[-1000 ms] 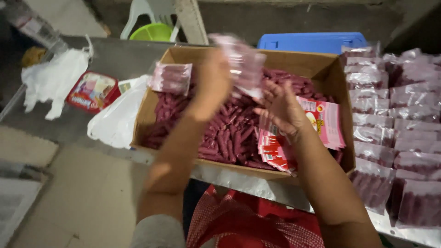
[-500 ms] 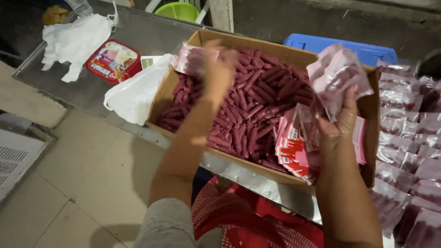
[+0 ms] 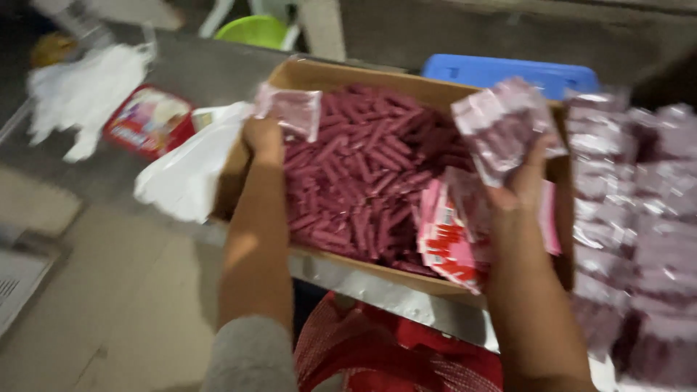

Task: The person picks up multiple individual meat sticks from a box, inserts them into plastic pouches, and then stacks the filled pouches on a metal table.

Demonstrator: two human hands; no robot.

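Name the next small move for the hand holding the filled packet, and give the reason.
Probably carry the filled packet in the right hand a little further right and set it on the stack of filled packets. It is raised beside that stack, while the left hand holds another packet over the box of red sticks.

Small food-packing workshop, informal. Evidence: cardboard box w/ loose red sausage-like sticks in bulk; stacks of filled clear packets to the right; sheaf of red-white printed wrappers; metal-edged bench; bare concrete floor; blue plastic crate & green basin behind.
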